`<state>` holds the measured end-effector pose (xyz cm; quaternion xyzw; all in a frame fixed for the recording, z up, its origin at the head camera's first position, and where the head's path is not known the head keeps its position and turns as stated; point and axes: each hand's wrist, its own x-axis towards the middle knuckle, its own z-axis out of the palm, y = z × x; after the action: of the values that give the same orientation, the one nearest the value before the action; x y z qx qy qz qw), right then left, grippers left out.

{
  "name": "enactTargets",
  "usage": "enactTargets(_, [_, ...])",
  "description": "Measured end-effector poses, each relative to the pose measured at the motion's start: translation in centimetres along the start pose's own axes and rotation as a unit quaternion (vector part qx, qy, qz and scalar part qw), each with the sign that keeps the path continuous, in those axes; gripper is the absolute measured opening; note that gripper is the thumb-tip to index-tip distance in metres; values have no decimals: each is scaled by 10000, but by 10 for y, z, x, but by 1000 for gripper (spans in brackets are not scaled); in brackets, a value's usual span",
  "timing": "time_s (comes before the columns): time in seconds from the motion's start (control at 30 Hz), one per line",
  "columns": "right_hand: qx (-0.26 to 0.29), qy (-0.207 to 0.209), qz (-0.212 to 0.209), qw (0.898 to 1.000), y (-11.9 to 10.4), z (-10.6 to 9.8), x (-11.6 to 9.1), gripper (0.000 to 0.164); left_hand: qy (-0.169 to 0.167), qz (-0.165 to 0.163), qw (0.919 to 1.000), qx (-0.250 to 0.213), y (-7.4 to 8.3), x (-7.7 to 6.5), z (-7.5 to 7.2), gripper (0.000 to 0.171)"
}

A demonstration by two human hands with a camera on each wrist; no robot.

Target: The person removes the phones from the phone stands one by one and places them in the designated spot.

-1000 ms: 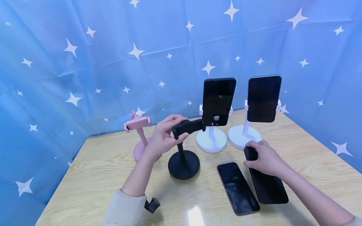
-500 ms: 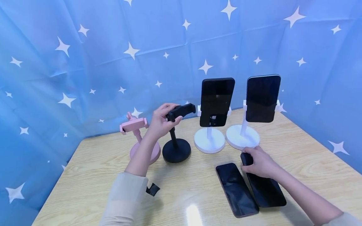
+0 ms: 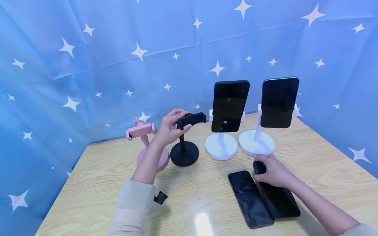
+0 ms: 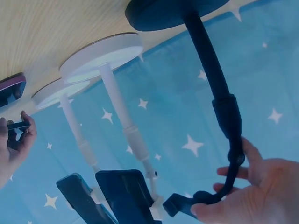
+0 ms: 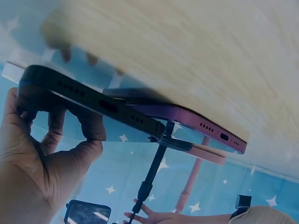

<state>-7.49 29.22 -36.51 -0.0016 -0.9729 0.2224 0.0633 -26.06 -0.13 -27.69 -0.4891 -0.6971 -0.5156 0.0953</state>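
My left hand (image 3: 171, 129) grips the clamp of a black phone stand (image 3: 184, 154), thumb in front and fingers behind. The clamp holds no phone, and the stand's round base rests on the table. At the right, my right hand (image 3: 274, 172) pinches the far end of a black smartphone (image 3: 282, 205). In the right wrist view this smartphone (image 5: 88, 100) shows its port edge, and the thumb and fingers curl at its other end. Close along its left side lies a second smartphone (image 3: 249, 200) with a purplish edge (image 5: 205, 122), screen up.
A pink phone stand (image 3: 141, 130) with a bare clamp stands left of the black one. Two white stands (image 3: 221, 149) at the back right carry upright smartphones (image 3: 230, 106). A blue star-patterned curtain (image 3: 165, 65) hangs behind the wooden table (image 3: 97, 183).
My left hand has moved the black stand back, away from me, into line with the other stands. My right hand keeps its pinch on the smartphone, which has shifted slightly nearer to me.
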Motion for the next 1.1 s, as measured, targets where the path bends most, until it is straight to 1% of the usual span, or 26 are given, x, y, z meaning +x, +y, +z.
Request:
enactTargets(0.13, [36,-11,-48,10000,2,1,0,46,6,-319,9995,-74,20,-4,-1,34])
enactTargets(0.2, [59,-44,-71,9999,3,1,0,48,14,-492,9987,-137,23,-6,-1,35])
enactTargets(0.3, [85,-108,-74,9999,4,1,1,50,14,-678,9972,-311,23,-9,-1,36])
enactTargets(0.47, [137,-192,-123,9996,6,2,0,48,64,-806,9937,-771,17,-13,0,37])
enactTargets(0.57, [198,-197,-228,9993,7,4,-1,46,111,-774,9906,-1122,11,-15,0,36])
enactTargets(0.67, [213,-222,-300,9991,9,6,-2,47,184,-705,9873,-1408,-1,-18,0,35])
enactTargets(0.83, [207,-400,-268,9986,10,6,0,50,277,-606,9867,-1481,-19,-21,1,35])
enactTargets(1.0, [250,-598,-194,9977,12,6,2,53,329,-520,9862,-1536,-22,-22,2,35])
enactTargets(1.1, [223,-671,-199,9973,13,6,3,55,354,-608,9845,-1606,-21,-21,3,35])
